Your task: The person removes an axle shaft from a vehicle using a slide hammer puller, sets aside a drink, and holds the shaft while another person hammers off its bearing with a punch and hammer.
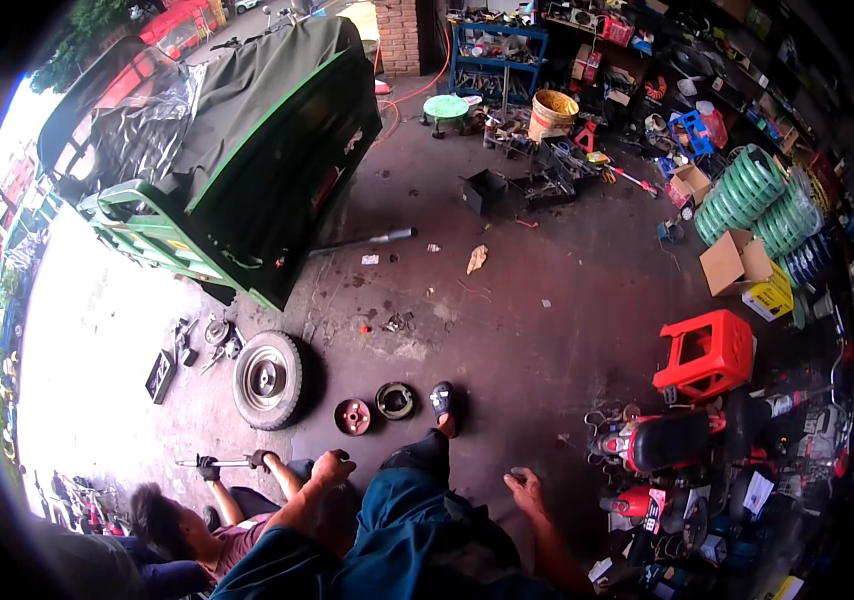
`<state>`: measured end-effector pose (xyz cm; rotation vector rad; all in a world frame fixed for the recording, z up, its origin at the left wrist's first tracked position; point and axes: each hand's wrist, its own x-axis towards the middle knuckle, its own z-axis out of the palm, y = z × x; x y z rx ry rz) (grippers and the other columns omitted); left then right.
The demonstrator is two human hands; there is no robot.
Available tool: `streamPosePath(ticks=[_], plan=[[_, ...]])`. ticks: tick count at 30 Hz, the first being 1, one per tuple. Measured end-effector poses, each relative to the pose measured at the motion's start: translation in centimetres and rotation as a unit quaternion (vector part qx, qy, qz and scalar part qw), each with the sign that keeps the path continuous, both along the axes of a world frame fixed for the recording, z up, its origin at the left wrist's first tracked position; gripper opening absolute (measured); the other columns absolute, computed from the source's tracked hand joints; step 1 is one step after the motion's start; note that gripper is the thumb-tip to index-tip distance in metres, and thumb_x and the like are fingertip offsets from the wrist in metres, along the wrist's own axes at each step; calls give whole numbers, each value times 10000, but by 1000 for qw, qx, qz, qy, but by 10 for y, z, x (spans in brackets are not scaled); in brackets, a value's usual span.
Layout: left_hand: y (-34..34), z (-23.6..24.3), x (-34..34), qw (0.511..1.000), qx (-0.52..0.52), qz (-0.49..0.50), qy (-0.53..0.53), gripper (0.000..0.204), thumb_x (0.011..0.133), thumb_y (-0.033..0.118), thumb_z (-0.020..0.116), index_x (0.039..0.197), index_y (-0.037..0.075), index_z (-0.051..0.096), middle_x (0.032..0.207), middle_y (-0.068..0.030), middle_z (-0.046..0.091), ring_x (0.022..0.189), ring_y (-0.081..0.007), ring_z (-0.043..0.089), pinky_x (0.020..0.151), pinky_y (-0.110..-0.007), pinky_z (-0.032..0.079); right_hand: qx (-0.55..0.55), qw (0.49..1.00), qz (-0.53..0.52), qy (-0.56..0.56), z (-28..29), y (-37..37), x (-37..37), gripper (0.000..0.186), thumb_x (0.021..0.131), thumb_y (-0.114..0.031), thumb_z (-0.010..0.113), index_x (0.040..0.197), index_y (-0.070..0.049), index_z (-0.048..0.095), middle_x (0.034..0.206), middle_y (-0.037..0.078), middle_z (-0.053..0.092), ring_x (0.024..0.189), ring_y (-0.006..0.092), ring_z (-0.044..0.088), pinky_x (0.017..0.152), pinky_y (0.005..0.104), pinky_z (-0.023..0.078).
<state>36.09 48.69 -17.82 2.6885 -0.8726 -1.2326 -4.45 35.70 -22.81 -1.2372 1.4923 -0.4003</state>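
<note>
My left hand [330, 467] is at the lower middle, fingers curled, with any contents hidden. My right hand [525, 488] hangs over the floor at my other side, fingers loosely bent apart and empty. A loose wheel [285, 381], a red drum [353, 417] and a dark brake part [395, 400] lie beyond my shoe [442, 400]. To my left a person [167, 530] in a maroon top, low down, grips a long metal bar [231, 463] with gloved hands.
A green cargo vehicle [207, 180] with a tarp stands at upper left, a jack handle [387, 236] beside it. Loose parts [215, 330] and black bins lie about. A red stool [705, 355], scooters [667, 440], boxes [729, 262], coils [747, 190] and crowded shelves [495, 50] line the right and back.
</note>
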Motion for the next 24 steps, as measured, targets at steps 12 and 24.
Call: streamPosePath(ticks=[12, 24], plan=[[-355, 27, 60, 991, -101, -82, 16, 480, 729, 363, 607, 1133, 104, 623, 1017, -190, 652, 986, -331, 616, 886, -396, 473, 312, 882, -351, -34, -11, -166, -56, 153, 808, -234, 595, 743, -131, 503, 597, 7, 472, 448, 152, 461, 369, 276, 312], [-518, 13, 92, 996, -30, -81, 8, 453, 730, 379, 626, 1085, 96, 635, 958, -190, 659, 943, -333, 625, 809, -429, 497, 255, 937, -233, 54, -86, -492, -22, 136, 799, -194, 594, 793, -64, 555, 605, 41, 522, 453, 176, 510, 380, 308, 396]])
